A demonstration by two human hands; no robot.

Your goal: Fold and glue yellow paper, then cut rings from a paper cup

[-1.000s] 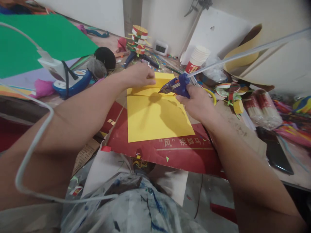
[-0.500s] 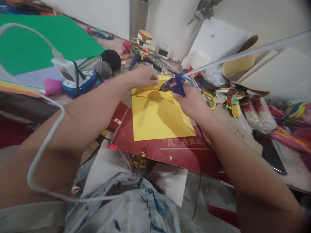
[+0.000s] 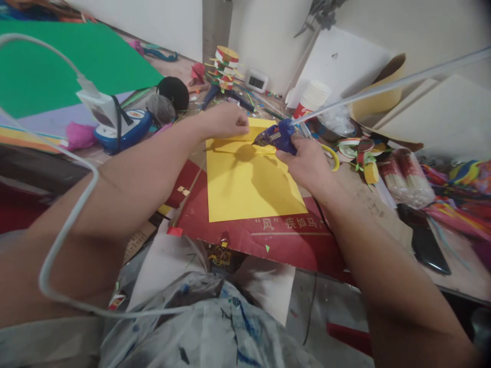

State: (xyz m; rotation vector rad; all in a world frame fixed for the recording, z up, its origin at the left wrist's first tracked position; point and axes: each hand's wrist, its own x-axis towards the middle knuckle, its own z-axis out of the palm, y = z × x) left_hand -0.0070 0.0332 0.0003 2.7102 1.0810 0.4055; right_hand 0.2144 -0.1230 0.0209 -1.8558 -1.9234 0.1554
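Observation:
A sheet of yellow paper [image 3: 251, 189] lies on a red printed cardboard [image 3: 233, 240] in front of me. Near its far side a strip of the yellow paper is folded up. My left hand [image 3: 229, 121] is closed on that raised strip, thumb and fingers pinched together. In my right hand [image 3: 310, 161] is a blue hot glue gun [image 3: 279, 135], fingers wrapped round its handle. A long clear glue stick [image 3: 383, 91] sticks out of its back. The nozzle points left and down, close to the fold; whether it touches the paper I cannot tell.
Yellow-handled scissors [image 3: 333, 156] lie beyond my right hand. Paper cups [image 3: 312, 97], cotton swabs [image 3: 408, 176] and a black phone [image 3: 424, 239] are at the right. A paper-ring craft [image 3: 225, 69] stands behind. A white cable [image 3: 63, 235] hangs across my left arm.
The glue gun's nozzle has shifted slightly left along the fold, then a little back right. My left hand keeps its pinch on the paper. The whole view has swung slightly.

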